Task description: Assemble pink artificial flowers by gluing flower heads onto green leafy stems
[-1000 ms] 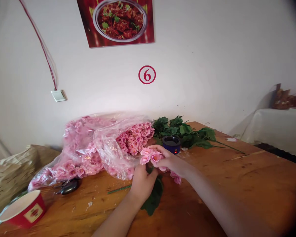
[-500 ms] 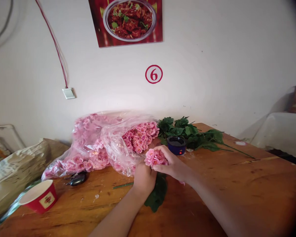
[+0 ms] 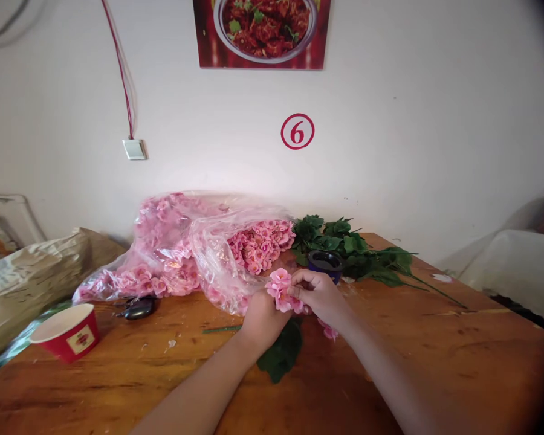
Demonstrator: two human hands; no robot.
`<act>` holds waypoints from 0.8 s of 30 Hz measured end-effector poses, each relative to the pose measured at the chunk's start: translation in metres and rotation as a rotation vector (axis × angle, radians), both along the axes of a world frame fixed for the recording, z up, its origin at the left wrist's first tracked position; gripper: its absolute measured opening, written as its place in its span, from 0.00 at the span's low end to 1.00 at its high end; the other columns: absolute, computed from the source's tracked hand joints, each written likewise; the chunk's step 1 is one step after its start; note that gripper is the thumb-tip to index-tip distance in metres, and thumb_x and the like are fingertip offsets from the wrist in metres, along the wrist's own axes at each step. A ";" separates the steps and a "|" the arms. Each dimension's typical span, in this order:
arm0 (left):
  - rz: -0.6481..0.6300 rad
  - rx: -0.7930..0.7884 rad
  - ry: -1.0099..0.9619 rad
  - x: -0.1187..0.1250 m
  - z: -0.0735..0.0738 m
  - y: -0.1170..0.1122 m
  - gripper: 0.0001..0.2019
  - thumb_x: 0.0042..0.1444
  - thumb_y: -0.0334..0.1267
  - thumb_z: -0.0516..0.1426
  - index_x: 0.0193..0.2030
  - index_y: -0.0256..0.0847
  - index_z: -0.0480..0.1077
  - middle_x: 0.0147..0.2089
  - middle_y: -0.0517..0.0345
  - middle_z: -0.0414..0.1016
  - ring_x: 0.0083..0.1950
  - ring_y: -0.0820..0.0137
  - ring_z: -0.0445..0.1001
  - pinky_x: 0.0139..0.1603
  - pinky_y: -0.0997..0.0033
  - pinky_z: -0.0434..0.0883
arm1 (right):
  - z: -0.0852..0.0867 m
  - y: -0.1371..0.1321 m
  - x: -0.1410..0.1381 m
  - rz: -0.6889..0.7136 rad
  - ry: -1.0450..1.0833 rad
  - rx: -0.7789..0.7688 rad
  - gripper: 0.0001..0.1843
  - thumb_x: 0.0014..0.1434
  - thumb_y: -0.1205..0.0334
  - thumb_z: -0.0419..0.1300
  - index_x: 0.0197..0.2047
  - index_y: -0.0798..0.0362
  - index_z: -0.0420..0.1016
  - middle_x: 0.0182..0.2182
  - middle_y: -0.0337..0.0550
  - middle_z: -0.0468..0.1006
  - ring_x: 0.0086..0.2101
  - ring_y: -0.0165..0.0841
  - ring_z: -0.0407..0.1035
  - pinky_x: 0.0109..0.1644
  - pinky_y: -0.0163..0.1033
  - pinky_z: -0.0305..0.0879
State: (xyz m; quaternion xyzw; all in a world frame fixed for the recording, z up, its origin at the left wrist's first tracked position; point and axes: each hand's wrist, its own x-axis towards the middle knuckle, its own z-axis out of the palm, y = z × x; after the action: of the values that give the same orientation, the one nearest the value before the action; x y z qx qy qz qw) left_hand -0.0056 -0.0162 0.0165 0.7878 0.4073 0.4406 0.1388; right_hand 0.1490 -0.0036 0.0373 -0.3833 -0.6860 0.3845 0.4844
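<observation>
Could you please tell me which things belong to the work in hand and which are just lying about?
Likely in use:
pink flower sprig
large leaf
bagged pink flowers
leafy green stems
perhaps blue pot

Seemingly lying about:
red cup
black object
brown sack

From my remote station, I take this for a small eatery's dining room: a food poster point(image 3: 265, 33) hangs on the far wall point(image 3: 390, 157), with a red circled 6 point(image 3: 298, 132) below it, behind a wooden table point(image 3: 457, 344).
</observation>
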 end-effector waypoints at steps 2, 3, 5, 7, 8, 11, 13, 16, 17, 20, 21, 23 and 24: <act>-0.020 0.009 0.005 -0.001 -0.001 0.001 0.06 0.57 0.32 0.54 0.34 0.39 0.73 0.35 0.54 0.77 0.37 0.68 0.73 0.37 0.72 0.66 | 0.001 -0.002 -0.001 0.004 0.019 -0.009 0.14 0.50 0.55 0.67 0.37 0.52 0.73 0.28 0.37 0.74 0.26 0.29 0.67 0.29 0.33 0.63; -0.034 0.015 0.005 -0.001 -0.001 0.001 0.07 0.58 0.32 0.53 0.35 0.39 0.73 0.36 0.53 0.77 0.37 0.67 0.74 0.39 0.71 0.67 | 0.003 -0.004 0.000 0.012 0.018 0.001 0.19 0.50 0.56 0.67 0.45 0.51 0.72 0.31 0.37 0.75 0.28 0.29 0.68 0.31 0.34 0.64; -0.056 0.026 0.010 -0.002 -0.001 0.001 0.08 0.58 0.31 0.52 0.36 0.39 0.73 0.37 0.52 0.77 0.38 0.67 0.74 0.40 0.71 0.67 | 0.006 -0.006 0.001 0.034 -0.010 0.033 0.30 0.52 0.58 0.66 0.57 0.47 0.65 0.37 0.39 0.76 0.31 0.30 0.71 0.33 0.34 0.66; -0.050 0.038 0.021 -0.002 -0.001 0.002 0.08 0.58 0.31 0.52 0.36 0.39 0.73 0.36 0.52 0.77 0.37 0.67 0.74 0.39 0.70 0.67 | 0.008 -0.007 0.003 0.046 -0.077 0.096 0.27 0.55 0.58 0.64 0.57 0.46 0.67 0.40 0.41 0.77 0.36 0.32 0.72 0.38 0.36 0.67; -0.040 0.036 0.026 -0.002 -0.002 0.003 0.08 0.58 0.31 0.52 0.35 0.38 0.73 0.35 0.52 0.77 0.36 0.67 0.74 0.39 0.70 0.67 | 0.008 -0.006 0.004 0.039 -0.114 0.133 0.20 0.56 0.59 0.63 0.53 0.47 0.72 0.40 0.42 0.78 0.38 0.33 0.72 0.41 0.38 0.67; -0.023 -0.012 -0.010 -0.001 -0.003 0.005 0.06 0.57 0.32 0.54 0.34 0.38 0.73 0.32 0.54 0.76 0.33 0.68 0.72 0.36 0.71 0.67 | 0.004 -0.002 0.004 -0.006 -0.179 0.211 0.07 0.56 0.60 0.62 0.37 0.51 0.80 0.38 0.44 0.79 0.41 0.36 0.72 0.47 0.40 0.66; -0.046 -0.065 -0.088 0.000 -0.005 0.007 0.05 0.55 0.33 0.55 0.32 0.38 0.72 0.31 0.57 0.75 0.32 0.70 0.71 0.34 0.72 0.66 | 0.002 -0.001 0.002 -0.028 -0.188 0.212 0.07 0.55 0.60 0.63 0.36 0.52 0.81 0.37 0.45 0.79 0.40 0.37 0.73 0.47 0.41 0.66; -0.106 -0.129 -0.211 0.000 -0.007 0.008 0.04 0.53 0.32 0.56 0.31 0.37 0.71 0.30 0.59 0.73 0.32 0.71 0.69 0.34 0.74 0.66 | 0.002 -0.006 -0.001 -0.007 -0.237 0.225 0.08 0.57 0.60 0.61 0.36 0.51 0.82 0.38 0.45 0.79 0.40 0.37 0.73 0.46 0.40 0.67; -0.128 -0.144 -0.238 -0.001 -0.007 0.008 0.04 0.53 0.31 0.55 0.31 0.37 0.71 0.30 0.59 0.73 0.33 0.71 0.69 0.34 0.74 0.66 | 0.003 -0.009 -0.002 0.009 -0.260 0.245 0.09 0.58 0.60 0.60 0.38 0.50 0.82 0.39 0.46 0.79 0.41 0.37 0.73 0.47 0.40 0.67; -0.185 -0.142 -0.286 -0.003 -0.006 0.009 0.06 0.54 0.30 0.53 0.33 0.37 0.72 0.33 0.58 0.74 0.36 0.70 0.71 0.38 0.72 0.68 | 0.006 -0.018 -0.005 0.053 -0.334 0.323 0.13 0.59 0.59 0.59 0.47 0.47 0.80 0.47 0.46 0.77 0.47 0.37 0.71 0.52 0.42 0.66; -0.191 -0.130 -0.286 -0.004 -0.005 0.009 0.07 0.55 0.30 0.52 0.34 0.37 0.72 0.34 0.58 0.74 0.37 0.70 0.71 0.40 0.72 0.68 | 0.007 -0.019 -0.005 0.059 -0.354 0.346 0.15 0.58 0.59 0.61 0.49 0.47 0.79 0.49 0.46 0.76 0.48 0.38 0.70 0.54 0.43 0.65; -0.166 -0.106 -0.245 -0.004 -0.003 0.010 0.08 0.56 0.30 0.52 0.34 0.38 0.72 0.35 0.57 0.75 0.38 0.70 0.72 0.42 0.71 0.69 | 0.007 -0.019 -0.005 0.065 -0.377 0.371 0.16 0.56 0.60 0.63 0.49 0.46 0.78 0.50 0.46 0.76 0.49 0.38 0.70 0.54 0.44 0.65; -0.141 -0.101 -0.202 -0.004 -0.003 0.010 0.07 0.56 0.30 0.52 0.33 0.38 0.72 0.35 0.58 0.75 0.37 0.70 0.71 0.41 0.71 0.69 | 0.006 -0.018 -0.005 0.069 -0.378 0.374 0.15 0.56 0.63 0.62 0.47 0.46 0.79 0.49 0.45 0.77 0.48 0.38 0.71 0.53 0.44 0.66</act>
State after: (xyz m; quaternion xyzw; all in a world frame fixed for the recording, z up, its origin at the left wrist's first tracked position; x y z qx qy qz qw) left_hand -0.0093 -0.0061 0.0139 0.7583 0.3565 0.4856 0.2493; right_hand 0.1443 -0.0214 0.0438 -0.3286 -0.8360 0.1888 0.3968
